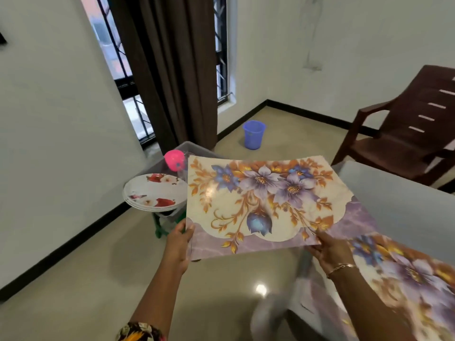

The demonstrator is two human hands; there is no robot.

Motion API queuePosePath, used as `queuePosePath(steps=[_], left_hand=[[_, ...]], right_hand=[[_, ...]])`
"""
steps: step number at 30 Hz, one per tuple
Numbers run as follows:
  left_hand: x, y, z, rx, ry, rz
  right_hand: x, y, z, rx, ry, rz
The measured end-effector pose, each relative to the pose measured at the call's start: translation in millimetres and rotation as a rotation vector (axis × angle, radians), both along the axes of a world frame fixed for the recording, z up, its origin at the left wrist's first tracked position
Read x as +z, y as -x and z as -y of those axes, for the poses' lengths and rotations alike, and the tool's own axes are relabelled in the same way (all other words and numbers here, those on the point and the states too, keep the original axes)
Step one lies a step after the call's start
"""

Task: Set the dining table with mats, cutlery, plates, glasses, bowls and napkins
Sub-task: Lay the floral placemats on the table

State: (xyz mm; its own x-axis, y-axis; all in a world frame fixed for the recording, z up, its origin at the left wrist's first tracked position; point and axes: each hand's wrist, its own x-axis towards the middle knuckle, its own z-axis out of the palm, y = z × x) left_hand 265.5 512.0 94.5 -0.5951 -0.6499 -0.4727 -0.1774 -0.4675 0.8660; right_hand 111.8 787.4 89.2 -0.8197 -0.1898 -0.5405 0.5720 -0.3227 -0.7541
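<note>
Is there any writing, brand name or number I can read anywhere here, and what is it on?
No readable text anywhere.
The floral mat, gripped by the left hand and right hand: only flowers, no words.
The stacked plates: flower pictures, no lettering.
The blue bucket: too small and blurred to tell.

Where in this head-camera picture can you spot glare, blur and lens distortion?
Head view: a white glare spot on the glossy beige tiled floor; a softer sheen on the held cream-and-purple floral place mat; the second floral mat on the grey table, lower right, is blurred; the wide lens leans the walls and the barred window, which is bright with daylight.
</note>
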Motion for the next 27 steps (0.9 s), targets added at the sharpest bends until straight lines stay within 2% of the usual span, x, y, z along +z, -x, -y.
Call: queuePosePath(steps=[3,6,8,12,21,27], left_hand=[[8,3,64,0.03,-0.114,-0.115],[19,8,103,0.095,-0.31,-0.306],[24,19,113,0.027,-0.371,-0.376],[24,61,109,-0.203,-0.41,-0.352],[15,206,109,-0.416,-0.374,-0.23],[28,332,99,-0.548,-0.34,-0.163]], right_hand=[[-4,4,68,-0.04,0.009,0.01],[-6,10,127,-0.084,0.072,0.031],[-5,13,157,-0.12,0.122,0.042],[1,33,190,-0.189,0.156,0.01],[-3,121,192,-0.367,0.204,-0.07],[4,214,174,-0.463,0.237,-0.074]])
